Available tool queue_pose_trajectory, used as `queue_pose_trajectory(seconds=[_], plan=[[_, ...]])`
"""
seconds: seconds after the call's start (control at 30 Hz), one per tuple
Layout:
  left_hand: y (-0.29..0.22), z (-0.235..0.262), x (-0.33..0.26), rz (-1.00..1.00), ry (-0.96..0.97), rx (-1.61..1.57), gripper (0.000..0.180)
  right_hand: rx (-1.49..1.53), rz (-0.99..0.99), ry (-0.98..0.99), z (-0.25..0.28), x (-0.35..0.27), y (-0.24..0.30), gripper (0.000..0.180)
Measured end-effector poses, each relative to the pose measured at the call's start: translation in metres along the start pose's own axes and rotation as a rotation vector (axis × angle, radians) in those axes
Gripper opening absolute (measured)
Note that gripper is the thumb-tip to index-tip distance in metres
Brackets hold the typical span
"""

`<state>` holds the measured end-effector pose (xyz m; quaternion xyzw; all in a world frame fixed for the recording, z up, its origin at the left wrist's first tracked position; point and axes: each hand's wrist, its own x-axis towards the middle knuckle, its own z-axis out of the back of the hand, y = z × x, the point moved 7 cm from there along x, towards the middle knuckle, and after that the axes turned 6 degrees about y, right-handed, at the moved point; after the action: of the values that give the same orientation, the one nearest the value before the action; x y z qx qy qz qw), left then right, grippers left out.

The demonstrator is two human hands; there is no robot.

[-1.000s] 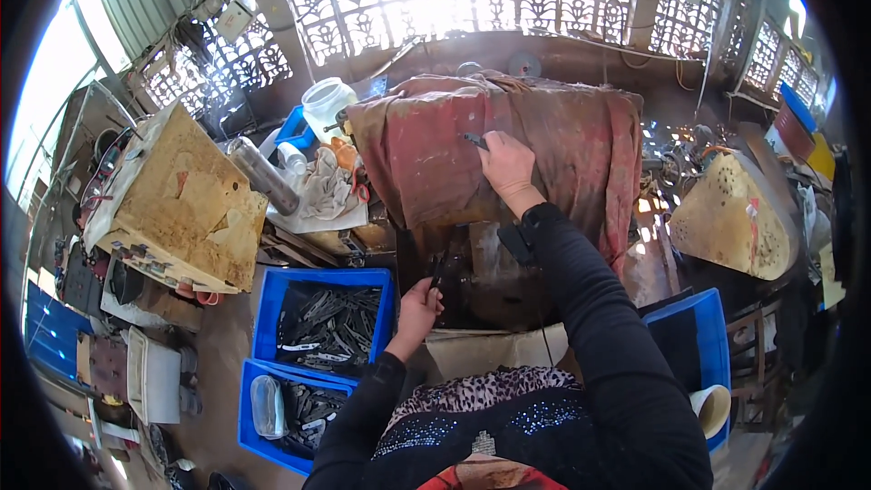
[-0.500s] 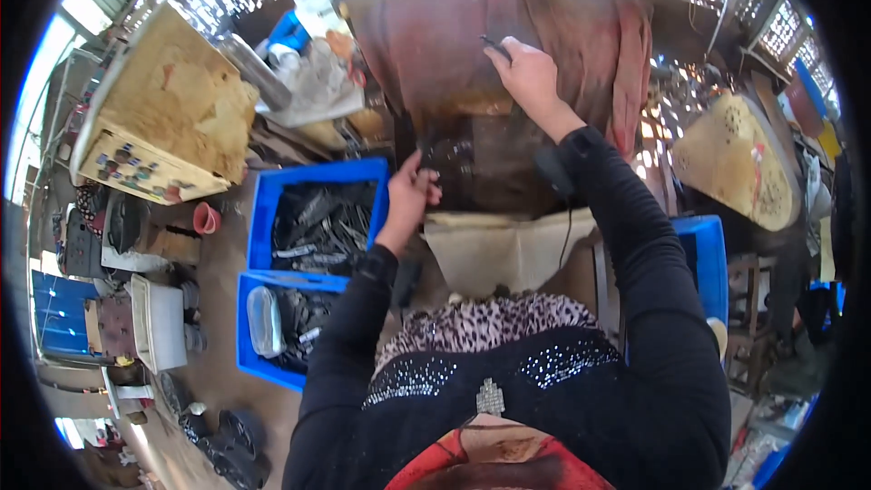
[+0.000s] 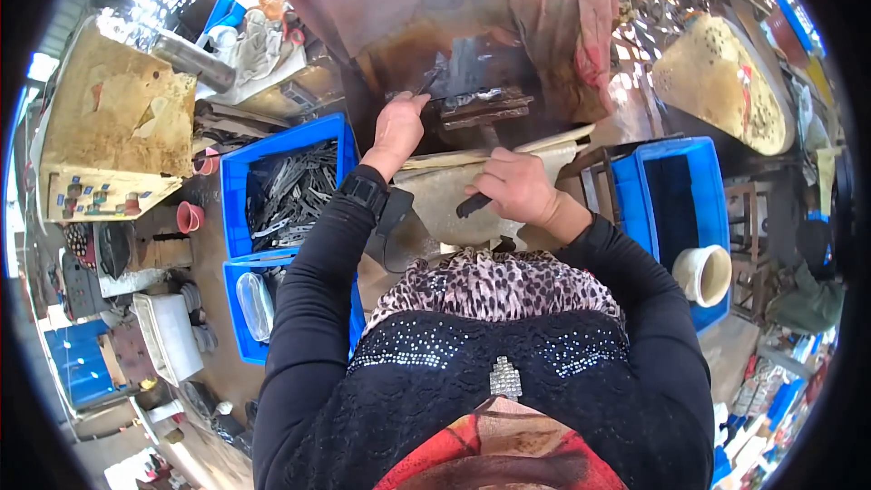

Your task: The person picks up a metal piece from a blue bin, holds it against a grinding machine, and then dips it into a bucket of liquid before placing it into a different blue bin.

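Observation:
My left hand (image 3: pixel 397 134) is closed at the left of a dark, wet-looking work block (image 3: pixel 487 109). A thin dark metal piece (image 3: pixel 430 82) sticks out from its fingertips toward the block. Closer to my lap, my right hand (image 3: pixel 515 185) is closed around a short black piece (image 3: pixel 474 206), whose end shows below the fingers; its exact kind cannot be made out. Under this hand a pale apron-like sheet (image 3: pixel 431 204) slopes from the board edge toward my lap. A stained reddish cloth (image 3: pixel 399 0) hangs behind the block.
At my left stands a blue crate (image 3: pixel 234 209) with many thin black metal pieces, and a second blue crate (image 3: pixel 238 304) holding a clear plastic container (image 3: pixel 255 306). Another blue crate (image 3: pixel 717 191) at right has a cream pot (image 3: pixel 700 275) on it. A stained box (image 3: pixel 118 118) stands far left.
My right hand has come down from before the hanging cloth to near my lap. My left hand has moved forward to the work block. The whole view has shifted.

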<state>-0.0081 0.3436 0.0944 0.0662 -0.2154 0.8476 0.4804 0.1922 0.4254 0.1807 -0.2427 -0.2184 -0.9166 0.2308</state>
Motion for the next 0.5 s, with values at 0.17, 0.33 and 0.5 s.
queue_pose_trajectory(seconds=[0.17,0.33,0.5], plan=[[0.000,-0.019,0.007,-0.041,0.073,0.031,0.021,0.043,0.006,0.005,-0.009,-0.016,0.002,0.020],[0.009,-0.053,0.030,-0.028,0.298,0.182,0.014,0.053,-0.043,0.011,-0.009,-0.017,-0.001,0.018],[0.013,-0.071,0.036,0.010,0.367,0.190,0.016,0.299,-0.512,-0.019,-0.011,-0.024,-0.036,0.011]])
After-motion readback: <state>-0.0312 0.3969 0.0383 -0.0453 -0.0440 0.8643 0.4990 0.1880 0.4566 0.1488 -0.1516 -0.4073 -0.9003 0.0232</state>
